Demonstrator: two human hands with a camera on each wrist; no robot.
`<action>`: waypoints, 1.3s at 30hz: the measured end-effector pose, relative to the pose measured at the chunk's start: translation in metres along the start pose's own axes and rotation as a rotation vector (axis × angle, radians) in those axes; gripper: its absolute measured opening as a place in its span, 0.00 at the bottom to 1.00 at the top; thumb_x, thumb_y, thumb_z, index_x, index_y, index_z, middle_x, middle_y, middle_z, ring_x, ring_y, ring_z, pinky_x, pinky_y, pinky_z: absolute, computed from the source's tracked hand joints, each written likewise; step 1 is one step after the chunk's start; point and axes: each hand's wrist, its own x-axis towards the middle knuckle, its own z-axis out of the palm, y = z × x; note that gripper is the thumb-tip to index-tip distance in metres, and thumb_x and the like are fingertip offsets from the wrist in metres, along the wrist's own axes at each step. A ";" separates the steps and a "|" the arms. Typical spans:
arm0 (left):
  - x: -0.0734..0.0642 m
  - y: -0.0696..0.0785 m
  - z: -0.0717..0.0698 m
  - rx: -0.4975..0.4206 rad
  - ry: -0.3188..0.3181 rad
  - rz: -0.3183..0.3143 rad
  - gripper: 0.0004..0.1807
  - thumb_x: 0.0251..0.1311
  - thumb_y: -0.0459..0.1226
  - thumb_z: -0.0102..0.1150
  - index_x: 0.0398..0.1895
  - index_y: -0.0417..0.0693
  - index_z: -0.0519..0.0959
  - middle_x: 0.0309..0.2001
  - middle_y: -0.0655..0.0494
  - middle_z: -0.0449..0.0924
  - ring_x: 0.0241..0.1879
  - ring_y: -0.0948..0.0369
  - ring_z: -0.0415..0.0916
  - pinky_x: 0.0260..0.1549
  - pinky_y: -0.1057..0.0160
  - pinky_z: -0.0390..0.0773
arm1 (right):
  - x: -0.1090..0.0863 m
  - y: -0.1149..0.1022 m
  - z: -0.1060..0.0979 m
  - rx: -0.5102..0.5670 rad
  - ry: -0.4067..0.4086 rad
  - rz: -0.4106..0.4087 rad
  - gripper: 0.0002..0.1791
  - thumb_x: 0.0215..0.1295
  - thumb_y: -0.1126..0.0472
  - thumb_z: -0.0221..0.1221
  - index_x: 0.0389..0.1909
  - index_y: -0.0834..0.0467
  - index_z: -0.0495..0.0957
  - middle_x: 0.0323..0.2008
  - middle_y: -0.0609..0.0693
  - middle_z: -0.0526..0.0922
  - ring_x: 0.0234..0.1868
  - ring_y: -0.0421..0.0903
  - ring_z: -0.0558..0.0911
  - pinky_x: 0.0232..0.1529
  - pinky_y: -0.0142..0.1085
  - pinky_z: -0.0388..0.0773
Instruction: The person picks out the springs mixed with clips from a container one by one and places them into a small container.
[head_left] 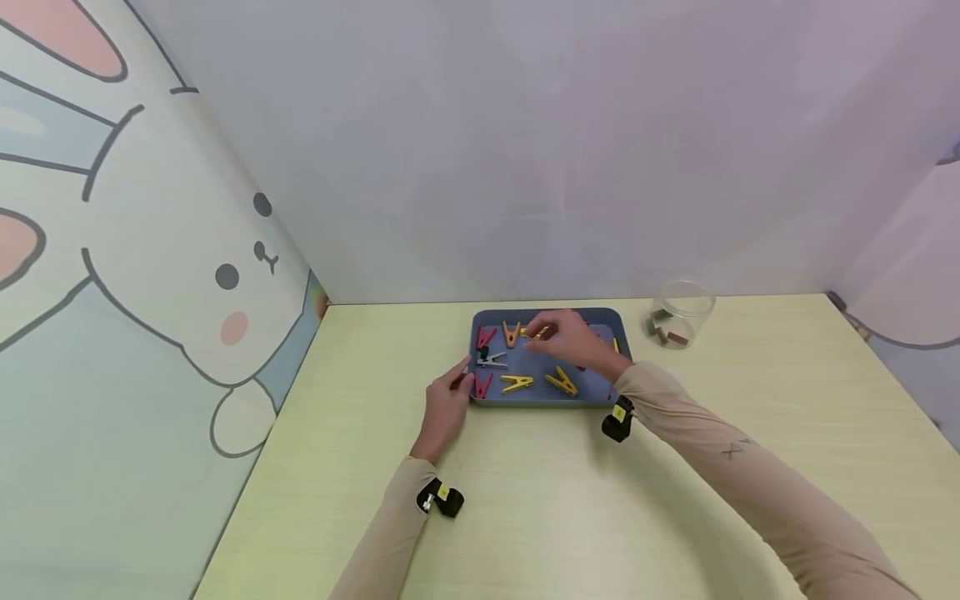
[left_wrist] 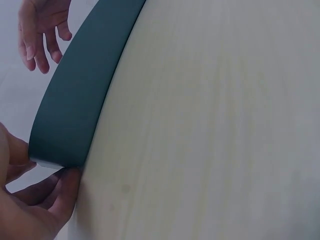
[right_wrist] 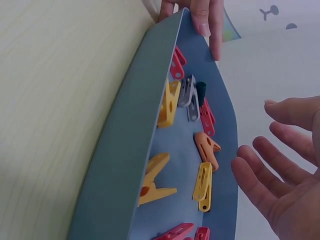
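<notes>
My left hand (head_left: 444,408) grips the left end of a blue-grey tray (head_left: 540,403), its thumb and fingers at the corner. Above the tray hovers my right hand (head_left: 573,340), fingers loosely bent; the right wrist view shows nothing between them. Plastic clips lie spread in the tray. Below the right hand is a yellow clip (right_wrist: 203,186), with an orange clip (right_wrist: 206,150) beside it. A grey clip (head_left: 492,361) lies against a small dark green piece (right_wrist: 201,91), near a red clip (head_left: 483,385) by the left hand. Two yellow clips (head_left: 517,382) (head_left: 562,381) are along the near side.
Right of the tray, near the back edge of the pale wooden table (head_left: 525,500), stands a clear plastic cup (head_left: 693,304) with several small dark and brown pieces at its bottom. A pale curtain-like wall (head_left: 525,167) rises behind the table. A rabbit-print panel (head_left: 165,250) borders the left side.
</notes>
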 end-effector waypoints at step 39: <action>0.000 0.001 0.001 -0.018 -0.009 -0.028 0.21 0.67 0.38 0.53 0.64 0.52 0.72 0.39 0.53 0.80 0.35 0.61 0.71 0.34 0.63 0.71 | 0.031 0.000 0.031 -0.023 -0.094 0.005 0.15 0.58 0.62 0.66 0.45 0.64 0.80 0.44 0.59 0.81 0.41 0.48 0.80 0.41 0.41 0.78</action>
